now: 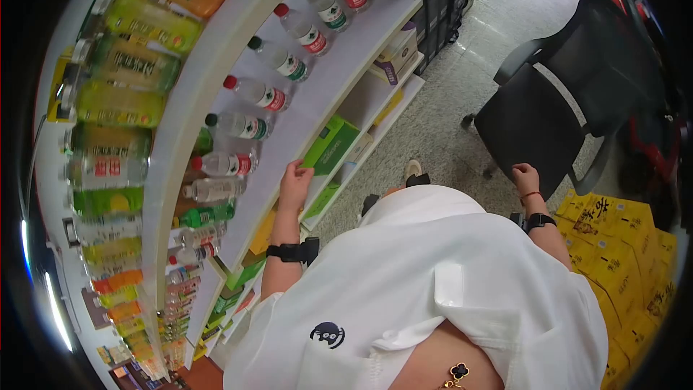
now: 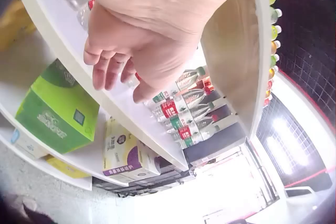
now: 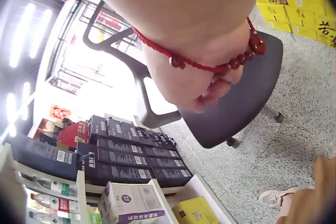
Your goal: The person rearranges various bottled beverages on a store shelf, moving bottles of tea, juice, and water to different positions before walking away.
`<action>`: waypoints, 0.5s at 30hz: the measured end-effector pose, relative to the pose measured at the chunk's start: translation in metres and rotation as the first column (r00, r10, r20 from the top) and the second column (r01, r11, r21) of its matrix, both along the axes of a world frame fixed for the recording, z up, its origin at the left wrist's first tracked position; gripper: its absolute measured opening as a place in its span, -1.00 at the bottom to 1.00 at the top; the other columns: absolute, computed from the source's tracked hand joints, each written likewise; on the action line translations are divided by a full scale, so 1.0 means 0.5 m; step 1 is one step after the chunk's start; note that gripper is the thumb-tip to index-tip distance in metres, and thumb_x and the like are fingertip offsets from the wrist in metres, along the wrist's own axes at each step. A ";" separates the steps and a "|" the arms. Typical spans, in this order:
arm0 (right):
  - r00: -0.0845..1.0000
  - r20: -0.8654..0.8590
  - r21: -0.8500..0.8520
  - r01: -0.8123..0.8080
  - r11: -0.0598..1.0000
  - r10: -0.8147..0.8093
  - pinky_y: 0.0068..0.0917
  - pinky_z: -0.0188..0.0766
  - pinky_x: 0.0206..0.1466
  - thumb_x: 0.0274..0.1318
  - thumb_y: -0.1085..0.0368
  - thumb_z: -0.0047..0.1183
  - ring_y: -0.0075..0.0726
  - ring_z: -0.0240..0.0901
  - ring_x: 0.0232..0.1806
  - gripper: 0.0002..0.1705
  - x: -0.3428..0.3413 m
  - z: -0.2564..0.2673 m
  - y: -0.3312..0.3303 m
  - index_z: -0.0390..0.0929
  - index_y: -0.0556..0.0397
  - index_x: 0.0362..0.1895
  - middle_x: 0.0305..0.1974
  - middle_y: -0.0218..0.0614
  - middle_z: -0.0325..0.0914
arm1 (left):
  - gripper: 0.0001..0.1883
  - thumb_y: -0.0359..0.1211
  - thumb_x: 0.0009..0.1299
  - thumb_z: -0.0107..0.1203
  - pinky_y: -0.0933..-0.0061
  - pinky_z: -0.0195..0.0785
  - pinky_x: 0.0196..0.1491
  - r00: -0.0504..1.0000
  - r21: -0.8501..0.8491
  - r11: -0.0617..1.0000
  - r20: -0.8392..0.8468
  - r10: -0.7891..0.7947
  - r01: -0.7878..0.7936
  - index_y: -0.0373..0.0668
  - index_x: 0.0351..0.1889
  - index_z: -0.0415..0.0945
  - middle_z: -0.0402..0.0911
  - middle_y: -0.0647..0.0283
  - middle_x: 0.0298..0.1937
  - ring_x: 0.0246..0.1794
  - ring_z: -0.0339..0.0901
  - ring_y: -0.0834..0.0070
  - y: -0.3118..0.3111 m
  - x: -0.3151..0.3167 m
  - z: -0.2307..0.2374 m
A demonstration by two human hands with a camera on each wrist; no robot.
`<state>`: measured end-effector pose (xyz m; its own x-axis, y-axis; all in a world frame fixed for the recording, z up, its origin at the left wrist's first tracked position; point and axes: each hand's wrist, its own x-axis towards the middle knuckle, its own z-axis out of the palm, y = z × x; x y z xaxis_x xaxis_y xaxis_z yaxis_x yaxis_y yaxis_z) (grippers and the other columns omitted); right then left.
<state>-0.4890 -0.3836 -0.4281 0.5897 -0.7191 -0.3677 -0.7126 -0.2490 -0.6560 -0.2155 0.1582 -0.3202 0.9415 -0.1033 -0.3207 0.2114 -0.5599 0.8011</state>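
My left hand (image 1: 294, 186) hangs beside the shelf's front edge, empty, its fingers loosely bent; the left wrist view shows the hand (image 2: 142, 40) palm side, above the white shelf edge (image 2: 113, 106). Near it is a green box (image 1: 330, 146) on a lower shelf. Bottles with red and green caps, such as one bottle (image 1: 261, 94), stand in a row on the shelf above. My right hand (image 1: 525, 179) hangs loosely curled beside the black chair (image 1: 530, 126), holding nothing visible; in the right wrist view the hand (image 3: 194, 77) partly covers the chair seat (image 3: 231, 108).
Upper shelves at the left hold coloured drink bottles (image 1: 119, 105). Yellow packages (image 1: 613, 245) are stacked at the right. Dark boxes (image 3: 126, 155) stand beyond the shelf end, near a white and purple box (image 3: 131, 203). Speckled floor (image 1: 433, 130) lies between shelf and chair.
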 end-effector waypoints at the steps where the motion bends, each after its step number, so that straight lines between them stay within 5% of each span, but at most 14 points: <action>1: 1.000 -0.005 -0.003 0.013 1.000 -0.013 -0.46 0.46 -0.28 0.04 0.30 0.09 -0.41 0.56 -0.39 -0.78 0.023 0.006 -0.008 0.66 0.09 -0.23 -0.37 -0.29 0.65 | -0.53 -0.35 0.31 0.18 0.60 0.35 -0.22 1.000 -0.003 1.000 -0.005 -0.013 0.013 -0.25 0.17 0.36 0.53 0.27 -0.18 -0.30 0.44 0.62 -0.019 0.031 -0.021; 4: 0.997 0.080 -0.019 0.010 1.000 -0.009 -0.48 0.45 -0.29 0.05 0.28 0.09 -0.45 0.55 -0.39 -0.77 0.071 0.022 -0.022 0.66 0.09 -0.22 -0.37 -0.32 0.65 | -0.58 -0.37 0.33 0.15 0.60 0.35 -0.22 0.977 0.097 0.972 -0.034 -0.210 0.213 -0.30 0.13 0.39 0.54 0.27 -0.22 -0.29 0.45 0.60 -0.095 0.111 -0.044; 7: 0.993 0.051 0.111 0.101 0.989 -0.107 -0.51 0.44 -0.31 0.05 0.28 0.09 -0.48 0.53 -0.40 -0.77 0.089 0.048 -0.027 0.65 0.08 -0.21 -0.38 -0.34 0.64 | -0.55 -0.27 0.31 0.17 0.46 0.39 -0.08 0.965 0.009 0.971 -0.111 -0.236 0.239 -0.28 0.12 0.42 0.58 0.16 -0.14 -0.16 0.53 0.43 -0.193 0.168 -0.020; 15: 0.970 -0.063 0.101 0.239 0.966 -0.234 -0.53 0.42 -0.39 0.06 0.29 0.09 -0.51 0.50 -0.46 -0.77 0.011 0.002 -0.100 0.65 0.10 -0.20 -0.41 -0.36 0.62 | -0.59 -0.29 0.34 0.14 0.47 0.39 -0.08 0.912 -0.052 0.920 -0.117 -0.392 0.389 -0.29 0.10 0.44 0.58 0.15 -0.12 -0.11 0.51 0.47 -0.395 0.252 -0.031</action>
<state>-0.4834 -0.4338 -0.4271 0.3867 -0.7904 -0.4751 -0.7751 0.0005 -0.6318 -0.0894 -0.0393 -0.3355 0.7780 -0.4652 -0.4224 0.0774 -0.5962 0.7991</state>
